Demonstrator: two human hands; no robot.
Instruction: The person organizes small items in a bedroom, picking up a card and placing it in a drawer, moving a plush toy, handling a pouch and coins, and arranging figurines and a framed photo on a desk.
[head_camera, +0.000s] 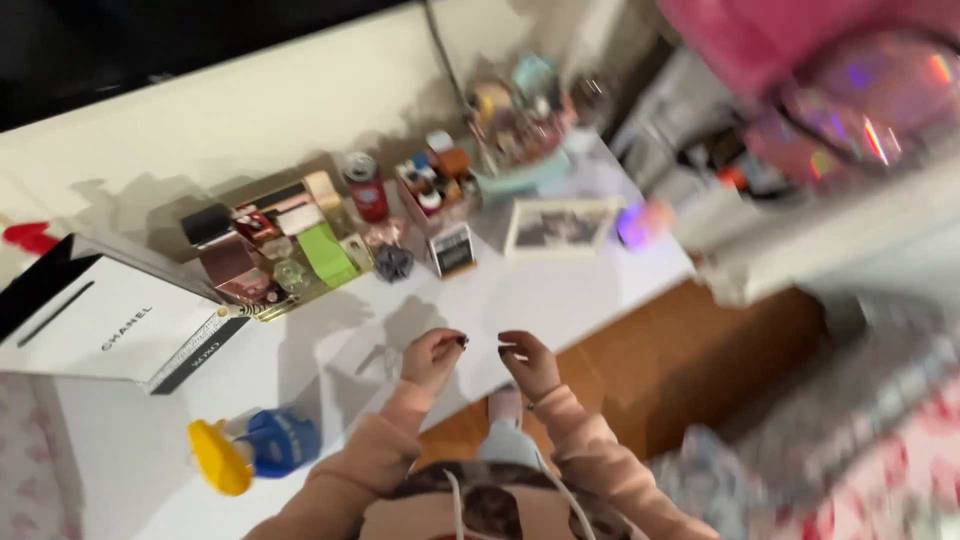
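Observation:
My left hand (432, 357) and my right hand (528, 362) hover close together over the front edge of a white desk (560, 300), fingers curled in, with pink sleeves behind them. The picture is blurred, so I cannot make out anything between the fingers. Nearest to the hands on the desk are a small dark framed card (452, 250) and a dark bow-like thing (394, 262).
A white box with black trim (105, 320) lies at the left. A blue and yellow toy figure (255, 450) sits at the desk's front. Boxes and bottles, a green box (328, 253), a red can (366, 187) and a framed picture (560, 227) line the back. Wooden floor (690, 350) lies to the right.

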